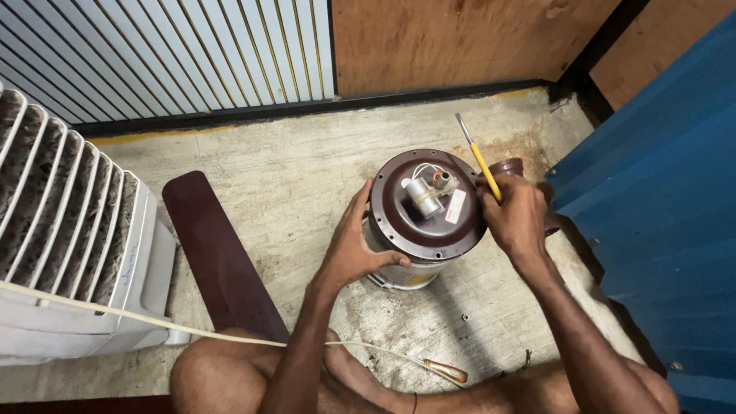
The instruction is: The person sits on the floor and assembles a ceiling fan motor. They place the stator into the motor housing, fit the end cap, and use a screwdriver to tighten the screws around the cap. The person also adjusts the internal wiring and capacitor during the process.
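A stained concrete floor (291,176) is running up to a corrugated wall, with a white air cooler (69,245) at the left and a dark brown fan blade (215,253) lying beside it. The brown fan motor (425,207) is sitting on the floor. The left hand (354,249) is gripping its rim, while the right hand (515,218) is clenching a yellow-handled screwdriver (481,162) at the motor's edge.
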